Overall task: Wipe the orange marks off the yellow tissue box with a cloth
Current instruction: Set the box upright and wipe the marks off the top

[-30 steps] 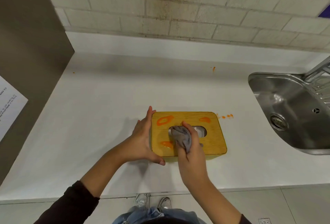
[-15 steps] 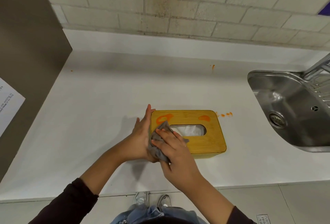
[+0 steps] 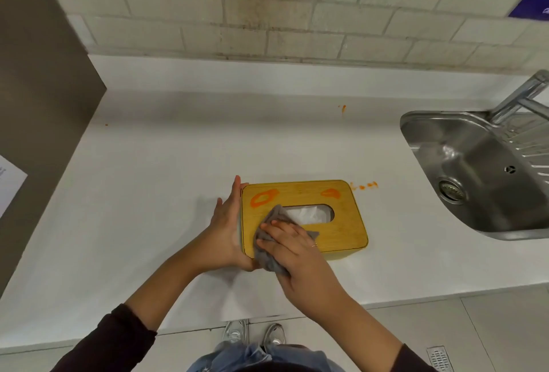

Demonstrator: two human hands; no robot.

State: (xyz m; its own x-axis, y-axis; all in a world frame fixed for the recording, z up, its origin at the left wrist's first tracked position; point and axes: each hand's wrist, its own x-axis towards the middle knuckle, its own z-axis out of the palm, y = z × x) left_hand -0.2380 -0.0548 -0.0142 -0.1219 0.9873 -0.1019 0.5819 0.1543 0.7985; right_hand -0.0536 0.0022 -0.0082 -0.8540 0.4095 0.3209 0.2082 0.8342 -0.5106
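A: Any readable text?
B: None legible. White paper sheet (image 3: 10, 186) on the brown panel, left edge, has dark print, too small & blurred to read.
A: Blue sign (image 3: 533, 0), top right?
B: White lettering, cut off by frame, can't make out. No brand visible on tissue box (image 3: 341, 223).

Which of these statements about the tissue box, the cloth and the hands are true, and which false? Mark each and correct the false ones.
1. The right hand presses a grey cloth on the tissue box. True.
2. The left hand lies in the sink. False: it steadies the box's left side.
3. Two orange marks show on the lid's far edge. True.
4. The sink is left of the box. False: it is to the right.
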